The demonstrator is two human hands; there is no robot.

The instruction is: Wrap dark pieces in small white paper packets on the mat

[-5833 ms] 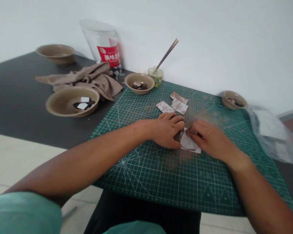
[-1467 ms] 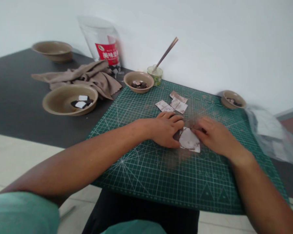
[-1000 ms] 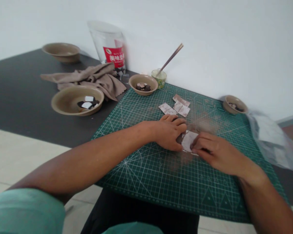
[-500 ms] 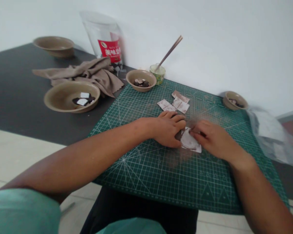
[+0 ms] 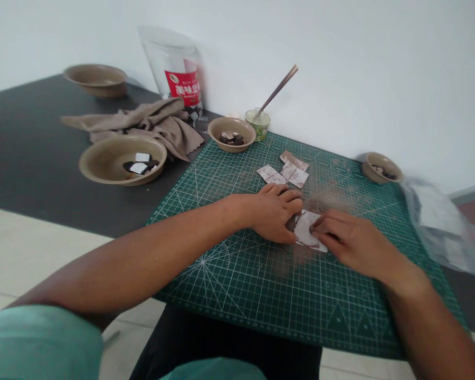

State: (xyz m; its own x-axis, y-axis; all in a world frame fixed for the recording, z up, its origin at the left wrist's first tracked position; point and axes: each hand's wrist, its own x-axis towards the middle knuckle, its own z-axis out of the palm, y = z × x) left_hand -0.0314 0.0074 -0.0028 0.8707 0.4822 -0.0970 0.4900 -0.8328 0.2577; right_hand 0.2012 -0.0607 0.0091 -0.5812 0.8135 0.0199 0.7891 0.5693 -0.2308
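Observation:
A small white card (image 5: 305, 230) with dark smudged lines lies on the green cutting mat (image 5: 245, 279) between my hands. My left hand (image 5: 272, 212) rests flat at the card's left edge, palm down with its fingers stretched out. Over the right part of the card, the fingertips of my right hand (image 5: 350, 240) are pinched together. Whatever they hold is small and dark, too hidden to name. Brown powdery smears surround the card. Just beyond my left hand lie several similar brown-stained cards (image 5: 295, 173), partly overlapping.
Bowls with dark pieces stand at the left (image 5: 103, 166), the back (image 5: 214, 134) and the right (image 5: 370, 171). A green-patterned cup (image 5: 260, 129) holds chopsticks (image 5: 279, 89). Also around are a brown cloth (image 5: 150, 119), another bowl (image 5: 98, 87), a red-labelled clear container (image 5: 184, 87) and a plastic bag (image 5: 439, 216).
My right hand has shifted a little to the right and nearer to me across the card, exposing more of its top. The left hand stays on the card's edge. The view has shifted slightly.

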